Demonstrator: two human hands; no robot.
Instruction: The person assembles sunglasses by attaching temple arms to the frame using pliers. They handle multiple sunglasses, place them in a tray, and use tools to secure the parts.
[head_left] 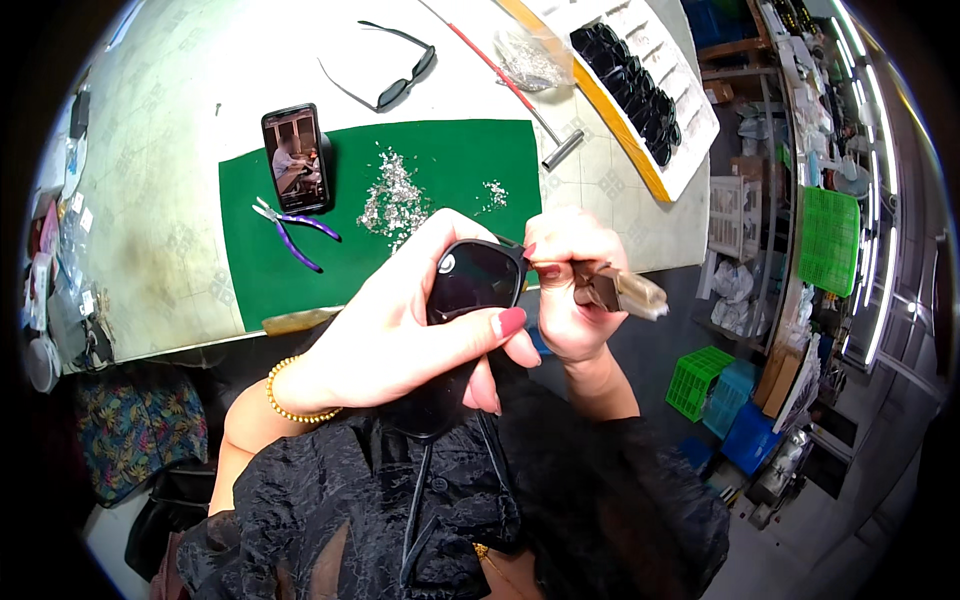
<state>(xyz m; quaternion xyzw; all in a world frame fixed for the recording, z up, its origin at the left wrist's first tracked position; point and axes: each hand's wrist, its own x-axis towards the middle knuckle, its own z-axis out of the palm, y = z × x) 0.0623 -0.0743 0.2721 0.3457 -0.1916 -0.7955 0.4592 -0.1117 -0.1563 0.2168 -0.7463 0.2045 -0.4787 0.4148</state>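
A pair of black sunglasses (pixel 474 278) with dark lenses is held in my left hand (pixel 400 320), thumb pressed across the lower part of a lens. The lower lens hangs near my black top. Against the upper corner of the frame, my right hand (pixel 575 265) pinches with its fingertips. In that same hand lies a short tool with a brown and pale handle (pixel 630 292), its blunt end sticking out to the right. My fingers hide its working tip. Small silvery metal bits (pixel 393 200) lie piled on the green mat (pixel 460 150) just beyond my hands.
Purple-handled pliers (pixel 300 228) and a phone showing a video (pixel 297 160) rest on the mat's left side. Farther back are another pair of sunglasses (pixel 405 82), a red-shafted T-handle tool (pixel 505 85) and a white tray (pixel 690 110) with stacked black frames. Shelving stands right.
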